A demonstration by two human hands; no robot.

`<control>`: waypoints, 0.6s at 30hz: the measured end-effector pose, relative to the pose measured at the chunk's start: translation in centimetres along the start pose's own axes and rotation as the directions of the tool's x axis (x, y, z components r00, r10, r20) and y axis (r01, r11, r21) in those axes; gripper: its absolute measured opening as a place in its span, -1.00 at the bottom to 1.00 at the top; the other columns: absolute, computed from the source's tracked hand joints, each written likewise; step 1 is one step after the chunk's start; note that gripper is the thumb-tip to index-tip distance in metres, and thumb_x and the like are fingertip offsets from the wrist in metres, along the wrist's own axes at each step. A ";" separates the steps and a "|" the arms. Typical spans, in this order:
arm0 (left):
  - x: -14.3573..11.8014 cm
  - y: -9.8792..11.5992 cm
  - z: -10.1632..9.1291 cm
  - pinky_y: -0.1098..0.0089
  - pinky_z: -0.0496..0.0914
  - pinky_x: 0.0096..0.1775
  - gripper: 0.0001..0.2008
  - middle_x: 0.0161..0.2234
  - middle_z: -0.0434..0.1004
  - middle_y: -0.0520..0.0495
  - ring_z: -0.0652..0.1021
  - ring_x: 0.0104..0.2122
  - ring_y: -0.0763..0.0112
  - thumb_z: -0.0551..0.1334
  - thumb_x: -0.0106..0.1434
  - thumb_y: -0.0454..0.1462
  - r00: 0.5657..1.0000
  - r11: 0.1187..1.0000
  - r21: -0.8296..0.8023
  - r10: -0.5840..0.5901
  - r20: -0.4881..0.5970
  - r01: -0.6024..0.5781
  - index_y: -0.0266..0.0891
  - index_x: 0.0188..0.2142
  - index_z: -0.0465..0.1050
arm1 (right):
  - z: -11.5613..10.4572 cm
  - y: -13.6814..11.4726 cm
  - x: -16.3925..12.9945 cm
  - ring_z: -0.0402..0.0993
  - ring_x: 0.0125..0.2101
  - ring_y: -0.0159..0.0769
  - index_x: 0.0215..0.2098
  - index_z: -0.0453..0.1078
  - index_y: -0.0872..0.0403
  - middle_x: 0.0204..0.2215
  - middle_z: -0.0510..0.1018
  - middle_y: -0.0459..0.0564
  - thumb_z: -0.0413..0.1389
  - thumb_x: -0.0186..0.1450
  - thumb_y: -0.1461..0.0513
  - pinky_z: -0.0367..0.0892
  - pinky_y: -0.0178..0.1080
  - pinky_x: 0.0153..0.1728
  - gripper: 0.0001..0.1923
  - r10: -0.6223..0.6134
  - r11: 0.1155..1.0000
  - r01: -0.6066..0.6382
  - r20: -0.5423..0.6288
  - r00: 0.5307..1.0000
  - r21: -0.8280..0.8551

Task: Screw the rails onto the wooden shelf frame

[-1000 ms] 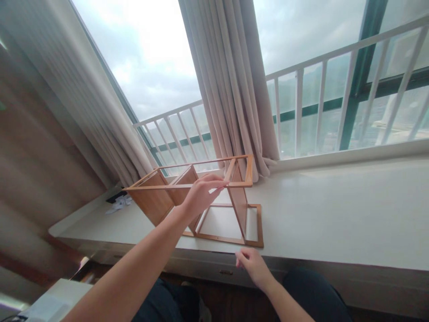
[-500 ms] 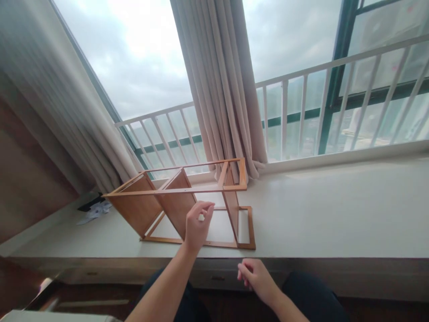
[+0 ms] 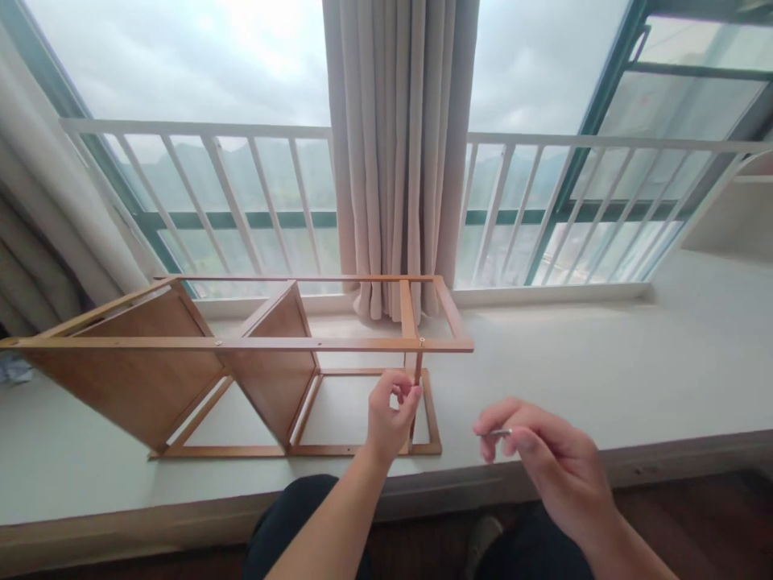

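A wooden shelf frame [image 3: 344, 345] lies on its side on the white sill, with panels set crosswise between its rails. My left hand [image 3: 390, 419] is in front of its right part, thumb and forefinger pinched beside the edge of the right-hand panel. Whatever that pinch holds is too small or hidden to make out. Right of the frame, my right hand [image 3: 549, 455] hovers over the sill's front edge. Between its thumb and fingers is a thin silver metal piece [image 3: 498, 432], its exact kind unclear. Small fittings show along the upper front rail.
Behind the frame hangs a beige curtain [image 3: 398, 161] before the windows, with a white railing [image 3: 531, 141] across them. The white sill [image 3: 604, 354] extends to the right. My knees are below its front edge.
My view has turned and come nearer the frame's right end. My left hand has moved right to the end panel. My right hand has risen, and the silver piece now shows in it.
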State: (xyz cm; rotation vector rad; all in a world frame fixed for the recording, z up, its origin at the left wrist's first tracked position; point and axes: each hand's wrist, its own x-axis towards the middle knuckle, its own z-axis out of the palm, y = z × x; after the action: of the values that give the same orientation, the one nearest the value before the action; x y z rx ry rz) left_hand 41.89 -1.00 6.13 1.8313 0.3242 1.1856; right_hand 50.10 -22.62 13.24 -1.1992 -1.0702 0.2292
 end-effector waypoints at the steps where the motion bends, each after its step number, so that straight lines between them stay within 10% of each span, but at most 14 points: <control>1: 0.1 -0.3 -0.2 0.40 0.39 -0.34 -0.67 -0.45 0.41 0.05 0.43 -0.45 0.46 0.26 0.38 -0.02 1.000 1.000 -0.003 0.000 0.021 0.000 -0.17 -0.39 0.35 | 0.2 -1.6 1.6 0.58 -0.42 -0.26 -0.41 0.51 0.04 -0.28 0.68 0.08 0.12 0.51 0.09 0.52 -0.17 -0.31 -0.64 -0.043 0.999 0.043 0.004 0.999 -0.017; 9: 1.2 -1.4 -1.2 0.39 0.33 -0.38 -0.61 -0.51 0.37 0.06 0.38 -0.48 0.45 0.31 0.34 0.01 0.982 0.993 -0.122 0.019 0.187 0.004 -0.17 -0.46 0.32 | 3.1 -5.1 10.9 0.64 -0.38 -0.29 -0.35 0.56 0.06 -0.26 0.73 0.06 0.19 0.49 0.05 0.59 -0.19 -0.28 -0.68 -0.032 0.984 0.028 -0.018 0.999 -0.174; 18: 1.0 -1.5 -1.4 0.38 0.30 -0.38 -0.61 -0.51 0.33 0.07 0.36 -0.48 0.46 0.35 0.33 0.00 0.973 0.980 -0.190 -0.015 0.231 0.060 -0.17 -0.46 0.31 | 4.3 -3.5 13.2 0.64 -0.45 -0.34 -0.41 0.53 0.11 -0.31 0.72 0.07 0.23 0.45 0.03 0.62 -0.27 -0.35 -0.62 0.074 0.978 -0.070 0.015 0.997 -0.195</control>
State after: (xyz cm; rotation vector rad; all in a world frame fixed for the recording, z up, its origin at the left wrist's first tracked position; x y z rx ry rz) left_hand 41.62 1.19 5.75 1.7586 0.1060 0.9337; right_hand 52.39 -12.71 23.26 -1.4154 -1.0879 0.1976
